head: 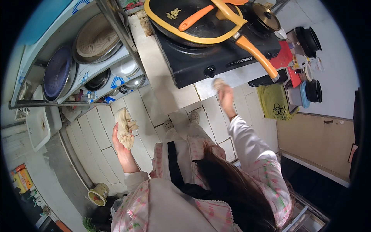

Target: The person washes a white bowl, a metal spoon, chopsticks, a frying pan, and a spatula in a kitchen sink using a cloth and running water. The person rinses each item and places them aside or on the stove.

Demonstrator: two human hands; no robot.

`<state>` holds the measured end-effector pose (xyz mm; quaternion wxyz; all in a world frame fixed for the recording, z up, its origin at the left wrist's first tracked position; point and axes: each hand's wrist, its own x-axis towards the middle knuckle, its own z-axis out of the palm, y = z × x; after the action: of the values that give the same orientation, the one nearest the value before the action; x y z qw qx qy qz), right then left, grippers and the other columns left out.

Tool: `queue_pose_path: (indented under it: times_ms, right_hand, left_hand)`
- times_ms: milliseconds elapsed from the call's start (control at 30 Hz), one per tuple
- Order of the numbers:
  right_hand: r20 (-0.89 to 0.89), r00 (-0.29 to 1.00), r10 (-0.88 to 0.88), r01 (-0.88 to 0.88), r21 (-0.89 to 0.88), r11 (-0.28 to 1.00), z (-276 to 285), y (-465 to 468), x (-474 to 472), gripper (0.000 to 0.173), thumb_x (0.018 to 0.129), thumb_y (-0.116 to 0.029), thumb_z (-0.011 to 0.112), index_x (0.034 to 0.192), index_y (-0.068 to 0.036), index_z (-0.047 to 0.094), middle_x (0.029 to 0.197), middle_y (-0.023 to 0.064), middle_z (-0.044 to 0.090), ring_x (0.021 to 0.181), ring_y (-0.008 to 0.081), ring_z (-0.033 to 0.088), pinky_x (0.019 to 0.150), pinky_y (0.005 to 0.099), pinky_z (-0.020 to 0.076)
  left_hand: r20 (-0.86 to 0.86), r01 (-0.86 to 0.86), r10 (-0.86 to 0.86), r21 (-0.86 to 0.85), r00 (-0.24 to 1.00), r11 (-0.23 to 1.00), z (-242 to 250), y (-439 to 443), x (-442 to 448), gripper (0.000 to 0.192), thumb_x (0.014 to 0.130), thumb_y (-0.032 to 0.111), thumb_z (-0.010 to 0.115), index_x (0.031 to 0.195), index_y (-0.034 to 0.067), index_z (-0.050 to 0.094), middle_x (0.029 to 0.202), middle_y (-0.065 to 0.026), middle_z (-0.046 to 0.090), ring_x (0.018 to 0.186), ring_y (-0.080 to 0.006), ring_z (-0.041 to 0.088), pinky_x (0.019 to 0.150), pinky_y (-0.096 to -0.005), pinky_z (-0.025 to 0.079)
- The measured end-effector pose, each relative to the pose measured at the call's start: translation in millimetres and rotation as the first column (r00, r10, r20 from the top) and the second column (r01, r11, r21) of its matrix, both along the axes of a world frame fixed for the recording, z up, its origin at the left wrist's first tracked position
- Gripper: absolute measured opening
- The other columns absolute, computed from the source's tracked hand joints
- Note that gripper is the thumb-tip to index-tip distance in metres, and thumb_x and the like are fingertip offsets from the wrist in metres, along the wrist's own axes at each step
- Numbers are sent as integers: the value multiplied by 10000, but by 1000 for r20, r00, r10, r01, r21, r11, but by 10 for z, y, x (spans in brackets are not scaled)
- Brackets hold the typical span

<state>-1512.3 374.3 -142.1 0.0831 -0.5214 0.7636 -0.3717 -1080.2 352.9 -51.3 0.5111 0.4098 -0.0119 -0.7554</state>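
Observation:
My left hand [121, 142] holds a crumpled cream cloth [124, 127] above the tiled floor, left of my body. My right hand [226, 98] is blurred at the counter's front edge, its fingers closed on a small pale piece [219, 84], perhaps cloth, just below the stove's knob [209, 71]. The black two-burner gas stove [188, 69] carries a covered frying pan with an orange handle [256, 55]. Across the yellow-rimmed lid [162, 24] lies an orange utensil [197, 18].
A metal shelf [95, 72] with basins and colanders stands at the left, above a white sink [43, 127]. A small pot [265, 18] sits on the stove's right side. A yellow bag [274, 101] hangs right of the counter. A small bin [98, 195] stands at the lower left.

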Motion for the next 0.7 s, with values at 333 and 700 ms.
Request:
queue_pose_path:
  times_ms: [333,700]
  right_hand:
    - [-370,730,575,-653,-131,746,733,-1318,876,294,745,-146,528,1033,-194,572,1190,33,447,1082,219,401,768,355,321]
    - [-466,808,361,-520,-276,808,764,-1313,-2017,369,745,-90,523,1114,-102,519,1187,112,448,1142,271,387,950,517,219]
  left_hand:
    - [91,0,8,-84,996,997,124,-70,-949,327,843,257,431,1046,9,499,852,-118,602,562,-202,596,435,-265,513]
    - [187,-202,204,-30,961,979,280,231,-2561,349,835,251,440,1064,-11,476,851,-121,599,567,-202,598,427,-284,519]
